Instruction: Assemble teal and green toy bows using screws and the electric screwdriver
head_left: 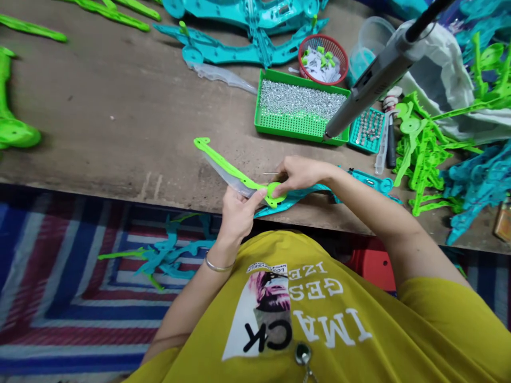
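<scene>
A long bright green plastic part (227, 162) with a round disc end is held above the bench edge. A greyish translucent plastic strip (227, 177) lies along its underside. My left hand (238, 213) is closed round both pieces near the disc, thumb on top. At the disc end, my right hand (301, 173) is closed with its thumb on the green disc (276, 190); some of its fingertips are hidden. A thin pale line, perhaps a pin, shows by those fingers. Under my hands lies a teal plastic part (297, 199) on the bench.
A green basket (301, 135) holds many small silver screws. Above it hangs a grey electric screwdriver (363, 88). Nearby are a red basket (301, 63) of small pieces and a teal tray (353, 139) of metal bits. Green parts (429, 165) pile up at right; teal frames (235, 50) lie behind.
</scene>
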`<move>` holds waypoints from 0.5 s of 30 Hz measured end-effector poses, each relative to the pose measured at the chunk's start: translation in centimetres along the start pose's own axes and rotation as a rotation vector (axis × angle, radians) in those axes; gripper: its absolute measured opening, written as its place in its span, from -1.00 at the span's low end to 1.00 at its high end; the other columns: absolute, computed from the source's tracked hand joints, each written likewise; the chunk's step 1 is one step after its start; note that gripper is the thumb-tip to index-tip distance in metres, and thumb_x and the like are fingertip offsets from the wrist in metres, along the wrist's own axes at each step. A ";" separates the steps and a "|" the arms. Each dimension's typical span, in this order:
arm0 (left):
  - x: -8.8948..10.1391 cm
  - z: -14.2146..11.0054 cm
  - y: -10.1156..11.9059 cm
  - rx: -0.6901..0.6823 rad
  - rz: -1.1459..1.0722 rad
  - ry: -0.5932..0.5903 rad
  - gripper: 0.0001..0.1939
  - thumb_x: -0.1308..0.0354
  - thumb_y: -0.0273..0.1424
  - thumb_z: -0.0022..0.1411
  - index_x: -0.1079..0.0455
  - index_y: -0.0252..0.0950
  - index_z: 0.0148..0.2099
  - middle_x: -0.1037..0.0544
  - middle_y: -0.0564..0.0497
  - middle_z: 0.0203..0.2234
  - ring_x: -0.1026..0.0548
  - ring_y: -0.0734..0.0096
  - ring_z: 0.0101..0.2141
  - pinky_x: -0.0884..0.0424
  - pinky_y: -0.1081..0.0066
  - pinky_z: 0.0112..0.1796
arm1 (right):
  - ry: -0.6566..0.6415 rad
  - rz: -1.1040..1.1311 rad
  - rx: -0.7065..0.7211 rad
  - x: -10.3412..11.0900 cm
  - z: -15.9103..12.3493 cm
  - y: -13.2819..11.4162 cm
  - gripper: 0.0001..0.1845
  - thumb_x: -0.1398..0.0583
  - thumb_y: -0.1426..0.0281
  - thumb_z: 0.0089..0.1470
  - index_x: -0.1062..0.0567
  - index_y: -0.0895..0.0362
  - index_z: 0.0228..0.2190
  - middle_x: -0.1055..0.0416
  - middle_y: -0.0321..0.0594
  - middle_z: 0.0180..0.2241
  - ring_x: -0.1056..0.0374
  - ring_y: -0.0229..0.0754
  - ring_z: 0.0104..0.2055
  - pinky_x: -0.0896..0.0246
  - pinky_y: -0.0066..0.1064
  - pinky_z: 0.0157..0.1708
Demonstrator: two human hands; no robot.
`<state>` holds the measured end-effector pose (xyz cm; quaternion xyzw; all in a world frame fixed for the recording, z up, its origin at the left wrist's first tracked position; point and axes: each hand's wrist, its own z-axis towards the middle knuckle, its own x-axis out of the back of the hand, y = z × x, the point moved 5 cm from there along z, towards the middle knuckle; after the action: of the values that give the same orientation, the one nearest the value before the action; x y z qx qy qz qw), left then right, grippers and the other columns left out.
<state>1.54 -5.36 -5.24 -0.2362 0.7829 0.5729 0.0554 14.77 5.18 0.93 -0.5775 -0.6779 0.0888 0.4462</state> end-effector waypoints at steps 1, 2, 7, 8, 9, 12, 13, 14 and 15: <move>-0.1 0.0 0.0 0.009 0.000 -0.006 -0.38 -0.58 -0.20 -0.11 -0.35 -0.25 -0.09 -0.68 -0.04 -0.25 -0.68 0.21 -0.24 -0.63 0.23 -0.15 | -0.034 0.026 -0.007 0.0 0.4 -0.1 -0.50 -0.42 0.10 -0.06 -0.70 0.24 -0.20 -0.63 -0.18 -0.32 -0.40 -0.20 -0.30 -0.18 -0.41 -0.30; -0.2 0.0 0.0 0.019 -0.001 -0.008 -0.38 -0.58 -0.21 -0.12 -0.36 -0.26 -0.09 -0.68 -0.03 -0.27 -0.68 0.21 -0.26 -0.64 0.23 -0.16 | -0.056 0.059 -0.015 0.1 0.8 -0.1 -0.50 -0.44 0.10 -0.09 -0.70 0.26 -0.23 -0.61 -0.19 -0.36 -0.38 -0.22 -0.32 -0.18 -0.42 -0.33; -0.1 0.0 0.3 0.041 -0.022 0.012 -0.42 -0.60 -0.26 -0.17 -0.38 -0.29 -0.17 -0.68 -0.01 -0.32 -0.67 0.26 -0.32 -0.64 0.28 -0.22 | -0.071 0.141 -0.036 -0.1 2.1 0.0 -0.51 -0.47 0.10 -0.17 -0.67 0.28 -0.34 -0.51 -0.28 -0.49 -0.30 -0.26 -0.38 -0.12 -0.43 -0.41; -0.1 0.0 0.4 0.045 -0.012 0.009 -0.42 -0.60 -0.26 -0.17 -0.39 -0.29 -0.18 -0.68 -0.01 -0.33 -0.67 0.24 -0.32 -0.64 0.27 -0.23 | -0.065 0.120 -0.028 -0.1 2.1 0.0 -0.53 -0.46 0.12 -0.16 -0.67 0.28 -0.34 -0.51 -0.29 -0.49 -0.29 -0.27 -0.39 -0.11 -0.43 -0.41; -0.1 0.0 0.6 0.051 0.002 0.003 -0.43 -0.60 -0.25 -0.17 -0.39 -0.29 -0.18 -0.68 -0.02 -0.33 -0.68 0.22 -0.31 -0.65 0.26 -0.23 | -0.053 0.094 -0.017 -0.1 2.1 0.0 -0.55 -0.45 0.15 -0.13 -0.67 0.29 -0.33 -0.52 -0.28 -0.48 -0.29 -0.28 -0.39 -0.11 -0.44 -0.41; 0.0 0.1 0.9 0.062 0.034 0.003 -0.44 -0.59 -0.25 -0.15 -0.40 -0.29 -0.17 -0.69 -0.01 -0.35 -0.68 0.20 -0.29 -0.65 0.22 -0.18 | -0.020 0.066 0.073 -0.2 1.2 -0.1 -0.63 -0.41 0.29 -0.06 -0.67 0.28 -0.23 -0.60 -0.24 -0.36 -0.36 -0.27 -0.35 -0.17 -0.45 -0.36; 0.1 0.1 1.0 0.062 0.037 0.012 -0.43 -0.59 -0.25 -0.16 -0.40 -0.29 -0.17 -0.68 -0.01 -0.35 -0.68 0.21 -0.29 -0.65 0.21 -0.17 | -0.015 0.082 0.117 -0.2 0.7 -0.2 -0.64 -0.39 0.35 -0.05 -0.67 0.26 -0.18 -0.63 -0.22 -0.28 -0.40 -0.26 -0.31 -0.21 -0.46 -0.32; 0.2 0.2 1.1 0.062 0.041 0.019 -0.42 -0.60 -0.24 -0.18 -0.40 -0.28 -0.17 -0.68 0.00 -0.36 -0.68 0.22 -0.30 -0.65 0.20 -0.17 | -0.010 0.097 0.157 -0.2 0.2 -0.2 -0.61 -0.36 0.43 -0.05 -0.65 0.24 -0.12 -0.65 -0.21 -0.20 -0.44 -0.25 -0.25 -0.25 -0.47 -0.27; 0.2 0.3 1.1 0.066 0.046 0.022 -0.42 -0.60 -0.24 -0.19 -0.40 -0.28 -0.17 -0.68 0.00 -0.36 -0.68 0.23 -0.31 -0.65 0.20 -0.17 | 0.003 0.102 0.184 -0.2 -0.4 -0.1 -0.55 -0.34 0.50 -0.06 -0.63 0.22 -0.06 -0.65 -0.19 -0.12 -0.47 -0.23 -0.20 -0.28 -0.47 -0.22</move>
<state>0.82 -4.94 -4.47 -0.2224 0.8070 0.5454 0.0415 14.97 4.83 1.10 -0.5679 -0.6360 0.1724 0.4932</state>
